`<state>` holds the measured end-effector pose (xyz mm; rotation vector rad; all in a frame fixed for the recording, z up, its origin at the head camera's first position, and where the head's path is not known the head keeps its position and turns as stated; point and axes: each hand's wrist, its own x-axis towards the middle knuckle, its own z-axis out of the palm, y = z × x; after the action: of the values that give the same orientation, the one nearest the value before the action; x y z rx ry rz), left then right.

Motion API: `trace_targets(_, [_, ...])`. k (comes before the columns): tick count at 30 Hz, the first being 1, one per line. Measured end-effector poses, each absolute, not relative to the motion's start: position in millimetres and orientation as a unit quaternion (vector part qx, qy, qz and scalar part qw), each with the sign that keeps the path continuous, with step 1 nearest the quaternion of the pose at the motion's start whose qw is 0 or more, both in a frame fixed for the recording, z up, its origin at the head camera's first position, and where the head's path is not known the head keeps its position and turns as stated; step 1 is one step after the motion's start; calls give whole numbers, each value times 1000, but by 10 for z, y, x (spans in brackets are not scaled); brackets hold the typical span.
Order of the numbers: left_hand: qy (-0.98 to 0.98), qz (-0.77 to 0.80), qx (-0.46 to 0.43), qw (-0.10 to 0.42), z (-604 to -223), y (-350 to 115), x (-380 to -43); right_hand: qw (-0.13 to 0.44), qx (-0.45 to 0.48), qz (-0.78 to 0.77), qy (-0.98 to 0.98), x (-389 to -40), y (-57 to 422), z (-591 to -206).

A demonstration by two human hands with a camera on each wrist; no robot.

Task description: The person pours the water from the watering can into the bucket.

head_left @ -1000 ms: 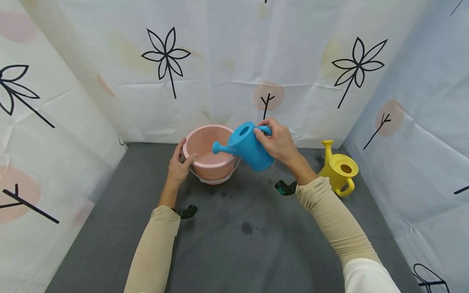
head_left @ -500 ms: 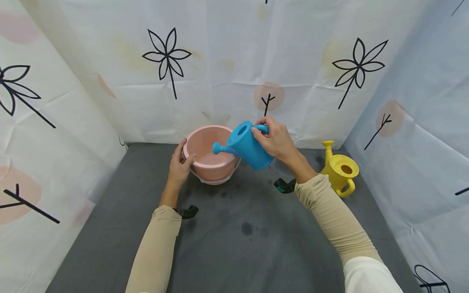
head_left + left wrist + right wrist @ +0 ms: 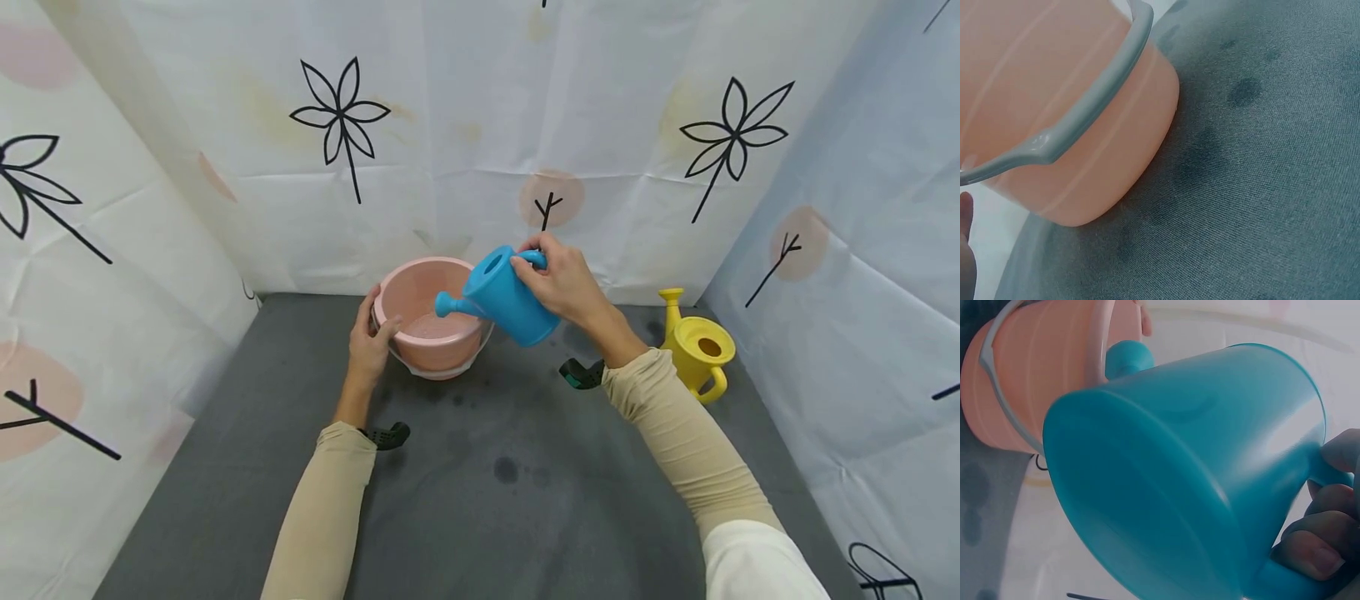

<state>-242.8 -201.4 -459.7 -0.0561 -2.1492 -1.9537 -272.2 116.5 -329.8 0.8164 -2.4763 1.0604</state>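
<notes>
Nearest is a spotted grey, cloth-covered table. A person's left hand grips the rim of a round pink plastic bucket on it, thumb over the edge, fingers outside. The right hand has its fingers curled around the handle of a tilted blue plastic watering can, spout over the bucket's opening. Further right stands a yellow plastic watering can; behind hangs white flower-printed fabric.

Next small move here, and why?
I'd probably have the right hand tip the blue watering can slightly further: it's only partly tilted, its spout sits over the pink bucket's opening, and the left hand holds the bucket. Flow isn't visible.
</notes>
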Motion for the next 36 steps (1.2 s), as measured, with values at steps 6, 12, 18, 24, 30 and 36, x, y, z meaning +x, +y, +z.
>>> trace_targets(6, [-702, -699, -18, 135, -4604, -1984, -2435, 155, 283, 364, -874, -2751, 1143, -3275])
trace_targets(12, [-660, -735, -25, 152, -4628, -1936, -2451, 144, 283, 362, -876, -2759, 1144, -3263])
trace_targets(18, [-646, -744, -35, 165, -4634, -1895, -2451, 139, 284, 361, -877, -2759, 1139, -3233])
trace_targets(24, [-642, -747, -44, 170, -4617, -1864, -2424, 136, 284, 362, -877, -2761, 1143, -3221])
trace_targets(30, [-640, -749, -40, 169, -4620, -1859, -2416, 134, 288, 360, -877, -2767, 1136, -3219])
trace_targets(36, [-634, -753, -42, 172, -4621, -1856, -2425, 128, 279, 357, -882, -2770, 1138, -3205])
